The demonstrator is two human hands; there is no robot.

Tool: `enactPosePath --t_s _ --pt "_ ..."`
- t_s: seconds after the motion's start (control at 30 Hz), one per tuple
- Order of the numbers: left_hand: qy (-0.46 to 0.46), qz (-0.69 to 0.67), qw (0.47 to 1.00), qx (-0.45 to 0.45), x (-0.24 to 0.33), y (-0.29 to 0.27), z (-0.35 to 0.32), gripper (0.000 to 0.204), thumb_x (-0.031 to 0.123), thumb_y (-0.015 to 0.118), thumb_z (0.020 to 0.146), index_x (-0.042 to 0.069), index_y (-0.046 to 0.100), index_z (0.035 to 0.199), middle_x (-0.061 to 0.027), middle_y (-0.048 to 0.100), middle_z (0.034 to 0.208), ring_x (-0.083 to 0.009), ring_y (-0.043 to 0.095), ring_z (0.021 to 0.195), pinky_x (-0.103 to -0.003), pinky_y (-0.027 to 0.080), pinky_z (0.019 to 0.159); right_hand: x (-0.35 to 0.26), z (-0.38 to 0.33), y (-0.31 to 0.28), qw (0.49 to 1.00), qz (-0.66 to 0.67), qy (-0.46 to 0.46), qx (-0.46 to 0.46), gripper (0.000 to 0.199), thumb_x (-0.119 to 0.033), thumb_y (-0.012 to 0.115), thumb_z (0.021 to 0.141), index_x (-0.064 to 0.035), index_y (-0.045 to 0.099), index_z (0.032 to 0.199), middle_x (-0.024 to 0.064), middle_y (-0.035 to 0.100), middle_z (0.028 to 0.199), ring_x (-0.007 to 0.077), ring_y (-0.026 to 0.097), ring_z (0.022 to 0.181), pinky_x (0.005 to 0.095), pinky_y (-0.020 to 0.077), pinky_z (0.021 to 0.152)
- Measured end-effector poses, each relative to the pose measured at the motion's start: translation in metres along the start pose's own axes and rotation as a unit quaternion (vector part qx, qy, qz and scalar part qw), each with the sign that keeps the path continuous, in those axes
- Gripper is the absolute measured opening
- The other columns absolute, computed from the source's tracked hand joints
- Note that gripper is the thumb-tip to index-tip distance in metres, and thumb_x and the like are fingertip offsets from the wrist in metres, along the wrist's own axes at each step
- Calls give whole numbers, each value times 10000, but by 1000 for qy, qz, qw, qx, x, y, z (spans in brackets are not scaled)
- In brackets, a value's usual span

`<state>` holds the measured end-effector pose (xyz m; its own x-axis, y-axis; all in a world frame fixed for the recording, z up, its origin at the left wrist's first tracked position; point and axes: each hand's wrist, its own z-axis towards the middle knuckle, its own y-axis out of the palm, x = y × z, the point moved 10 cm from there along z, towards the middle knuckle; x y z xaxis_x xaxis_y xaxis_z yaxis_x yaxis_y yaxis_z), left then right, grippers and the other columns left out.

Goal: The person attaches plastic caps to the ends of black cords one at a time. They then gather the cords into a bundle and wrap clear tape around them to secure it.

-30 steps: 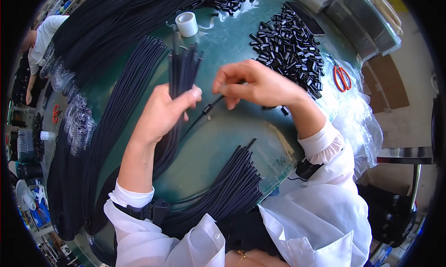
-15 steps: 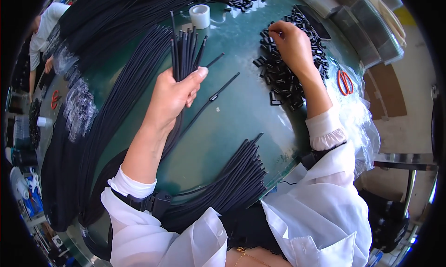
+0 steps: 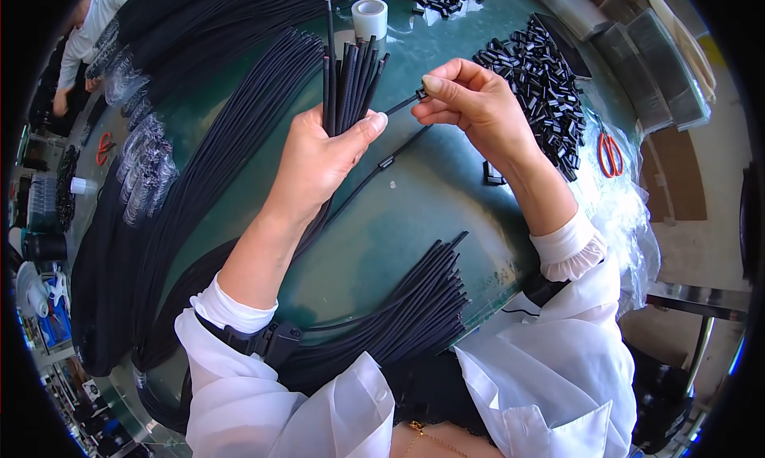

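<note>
The step in hand appears to be the meeting of 1 small black clip with the tip of 1 leaning cord. The left hand grasps an upright bundle of black cords, the leaning cord among them; the right hand pinches the clip over the tabletop. The next move seems to call for a steady left grip and careful lining-up; how far the tip has entered is hard to tell. Open green surface lies below the 2 hands, bounded by the front bundle and the near edge. The clip pile sits just beside the right hand, and the tape roll near the cord tips, leaving less room there.
</note>
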<state>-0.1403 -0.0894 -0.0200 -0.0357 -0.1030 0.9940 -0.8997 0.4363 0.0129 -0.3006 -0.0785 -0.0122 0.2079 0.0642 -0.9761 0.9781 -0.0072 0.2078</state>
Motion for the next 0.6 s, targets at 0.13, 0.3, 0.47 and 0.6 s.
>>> enactPosePath --t_s 0.13,0.3,0.47,0.6 --pt "-7 3 1000 -27 -3 8 -1 170 204 642 862 48 586 824 49 483 602 -16 410 510 -187 312 445 -7 -7 25 982 -128 -101 -93 139 -149 631 873 -15 609 898 35 633 807 105 633 722 229 519 680" --pt "-57 -65 993 -75 -8 16 -6 187 219 636 866 45 587 819 43 497 616 -26 430 518 -194 337 453 -4 -15 44 987 -95 -72 -108 146 -142 607 889 -3 623 929 24 626 790 83 593 683 216 494 662" --pt "-17 21 999 -39 4 7 -4 224 251 618 877 29 597 889 34 511 631 -35 444 524 -196 361 466 -14 -16 29 982 -170 -71 -49 190 -180 601 892 2 653 913 20 624 771 65 561 670 224 469 624" --pt "54 98 994 11 16 -8 0 248 259 604 884 20 600 950 27 521 635 -43 447 526 -202 369 476 -18 -10 5 944 -323 -64 -33 215 -222 624 867 -13 671 882 33 627 761 73 561 672 247 454 607"
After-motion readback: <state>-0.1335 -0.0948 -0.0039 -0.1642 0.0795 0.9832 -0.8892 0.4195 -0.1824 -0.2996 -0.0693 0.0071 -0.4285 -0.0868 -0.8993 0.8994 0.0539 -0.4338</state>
